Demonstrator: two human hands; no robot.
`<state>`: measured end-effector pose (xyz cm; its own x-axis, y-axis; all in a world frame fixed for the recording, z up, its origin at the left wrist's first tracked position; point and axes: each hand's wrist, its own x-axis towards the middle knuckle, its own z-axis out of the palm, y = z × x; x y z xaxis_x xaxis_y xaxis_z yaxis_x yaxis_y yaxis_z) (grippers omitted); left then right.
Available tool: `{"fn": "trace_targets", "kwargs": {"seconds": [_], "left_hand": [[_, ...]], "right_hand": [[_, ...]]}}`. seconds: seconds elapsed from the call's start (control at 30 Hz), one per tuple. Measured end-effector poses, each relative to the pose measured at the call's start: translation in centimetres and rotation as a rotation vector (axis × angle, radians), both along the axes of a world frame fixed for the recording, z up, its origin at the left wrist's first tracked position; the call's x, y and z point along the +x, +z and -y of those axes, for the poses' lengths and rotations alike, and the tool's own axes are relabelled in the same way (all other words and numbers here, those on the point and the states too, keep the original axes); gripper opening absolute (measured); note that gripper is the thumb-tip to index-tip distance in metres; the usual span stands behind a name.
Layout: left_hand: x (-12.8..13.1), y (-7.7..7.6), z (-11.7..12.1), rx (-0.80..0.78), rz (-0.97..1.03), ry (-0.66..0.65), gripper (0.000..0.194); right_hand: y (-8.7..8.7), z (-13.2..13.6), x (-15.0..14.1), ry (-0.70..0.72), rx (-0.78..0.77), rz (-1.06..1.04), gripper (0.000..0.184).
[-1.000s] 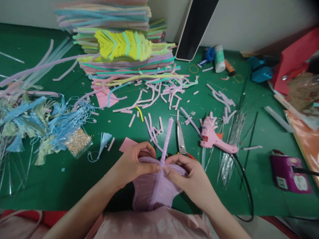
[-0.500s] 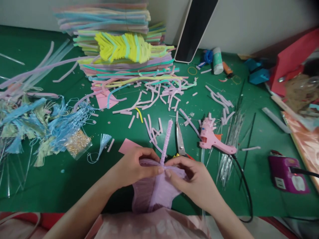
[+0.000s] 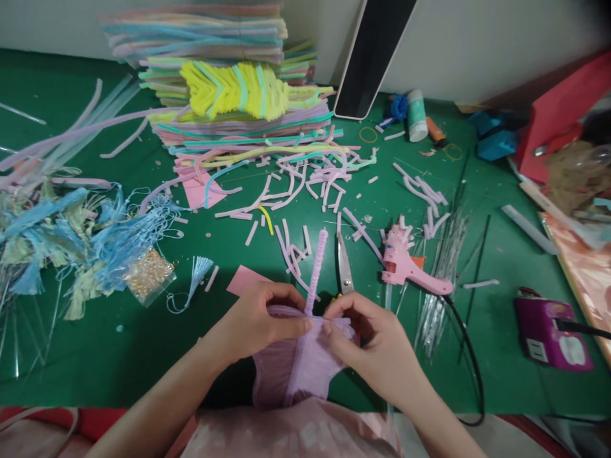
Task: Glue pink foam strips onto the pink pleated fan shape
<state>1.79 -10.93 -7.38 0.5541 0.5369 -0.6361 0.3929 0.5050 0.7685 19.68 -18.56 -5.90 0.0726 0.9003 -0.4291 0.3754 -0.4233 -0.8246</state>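
A lilac pipe-cleaner craft piece [image 3: 312, 366] hangs between my hands near the table's front edge. It has wing-like sides, and a twisted stem [image 3: 316, 270] points up from its top middle. My left hand [image 3: 260, 318] pinches the top edge just left of the stem, thumb in front. Right of the stem, my right hand [image 3: 363, 337] grips the same edge between thumb and forefinger. Scissors [image 3: 344, 267] lie just beyond my right hand, their handles mostly hidden by it. A pink card [image 3: 248, 280] lies partly behind my left hand.
Farther right lie a pink glue gun [image 3: 415, 267] with a black cord, thin wires [image 3: 443, 286] and a purple power box [image 3: 554, 331]. Cut lilac pieces [image 3: 296, 184] litter the middle. Pipe-cleaner bundles [image 3: 238, 89] stack at the back; blue tassels [image 3: 109, 235] and a bead bag [image 3: 149, 273] lie left.
My right thumb and fingers have slid a little to the right along the top edge, away from the stem. The stem's tip has leaned slightly left. My left hand stays nearly still.
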Motion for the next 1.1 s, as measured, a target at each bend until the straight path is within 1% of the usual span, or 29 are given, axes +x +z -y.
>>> {"fn": "trace_targets", "kwargs": {"seconds": [0.2, 0.37, 0.5, 0.67, 0.73, 0.9, 1.1], "left_hand": [[0.0, 0.3, 0.0, 0.023, -0.019, -0.019, 0.018], [0.1, 0.4, 0.1, 0.02, -0.018, -0.004, 0.016], [0.1, 0.2, 0.0, 0.023, -0.023, -0.003, 0.015], [0.0, -0.2, -0.2, 0.009, -0.037, 0.0, 0.02], [-0.2, -0.3, -0.2, 0.015, -0.039, -0.003, 0.021], [-0.2, -0.4, -0.1, 0.018, -0.039, -0.012, 0.023], [-0.2, -0.4, 0.0, 0.061, -0.021, 0.008, 0.02]], "right_hand": [[0.2, -0.4, -0.4, 0.038, -0.036, -0.01, 0.007], [0.0, -0.5, -0.6, 0.015, -0.043, -0.063, 0.006], [0.0, -0.6, -0.4, 0.012, -0.104, -0.09, 0.009], [-0.3, -0.5, 0.5, 0.078, -0.191, -0.135, 0.018], [-0.3, -0.6, 0.8, 0.075, -0.19, -0.17, 0.021], [-0.4, -0.7, 0.8, 0.051, -0.151, -0.125, 0.018], [-1.1, -0.6, 0.4, 0.01, -0.159, -0.127, 0.015]]}}
